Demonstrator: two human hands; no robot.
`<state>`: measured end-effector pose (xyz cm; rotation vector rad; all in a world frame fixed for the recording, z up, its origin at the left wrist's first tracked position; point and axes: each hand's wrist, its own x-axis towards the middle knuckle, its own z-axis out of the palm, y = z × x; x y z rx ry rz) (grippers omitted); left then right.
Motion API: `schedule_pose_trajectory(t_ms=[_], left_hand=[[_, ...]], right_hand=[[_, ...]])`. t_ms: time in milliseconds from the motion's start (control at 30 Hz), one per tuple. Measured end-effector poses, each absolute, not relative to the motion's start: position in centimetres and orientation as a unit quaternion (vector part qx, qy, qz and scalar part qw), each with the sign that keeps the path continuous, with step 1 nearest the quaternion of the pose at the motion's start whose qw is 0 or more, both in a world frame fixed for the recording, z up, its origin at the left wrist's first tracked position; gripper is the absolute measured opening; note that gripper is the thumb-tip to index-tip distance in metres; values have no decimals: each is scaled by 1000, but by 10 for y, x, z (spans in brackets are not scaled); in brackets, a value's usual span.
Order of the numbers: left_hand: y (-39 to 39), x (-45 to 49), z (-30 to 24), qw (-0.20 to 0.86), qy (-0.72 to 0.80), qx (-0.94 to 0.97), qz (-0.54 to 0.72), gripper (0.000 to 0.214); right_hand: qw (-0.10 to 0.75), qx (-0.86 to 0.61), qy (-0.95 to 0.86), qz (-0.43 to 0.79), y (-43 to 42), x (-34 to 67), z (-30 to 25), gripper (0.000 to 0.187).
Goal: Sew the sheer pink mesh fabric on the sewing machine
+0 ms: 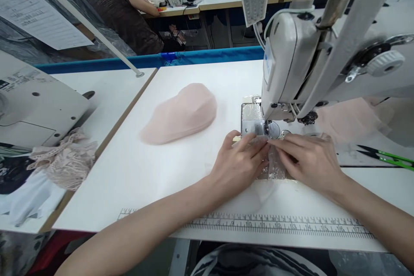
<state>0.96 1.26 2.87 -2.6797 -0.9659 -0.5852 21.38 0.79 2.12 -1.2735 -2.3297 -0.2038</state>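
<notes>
My left hand [241, 159] is just left of the presser foot [268, 127] of a white sewing machine [284, 60]. Its outer fingers are spread over the plate, while thumb and forefinger close on a thin sheer fabric [274, 166]. From the other side my right hand [307, 159] pinches the same fabric, its fingertips almost meeting those of the left. Both hands partly cover the fabric, and its edge under the fingers is hard to see. A pale pink, cup-shaped fabric piece [183, 114] lies to the left on the white table [136, 181].
Green-handled thread snips [388, 157] and pale pink sheer fabric [352, 118] lie to the right. A ruler strip [274, 224] runs along the front edge. Beige lace [69, 157] is heaped on the left table. Beyond the blue rail [210, 55] sits another person [116, 13].
</notes>
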Motion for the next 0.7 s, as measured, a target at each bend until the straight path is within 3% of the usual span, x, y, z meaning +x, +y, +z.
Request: schedule_pose_trajectory(t_ms=[200,700], left_hand=[[18,10,27,121,-339,-912,-197,28],[25,12,24,114,-357,-909,-180,31]], right_hand=[[183,-432,-870,-151,2,212,22,30],[157,-452,-862,-169,10,212,21,30]])
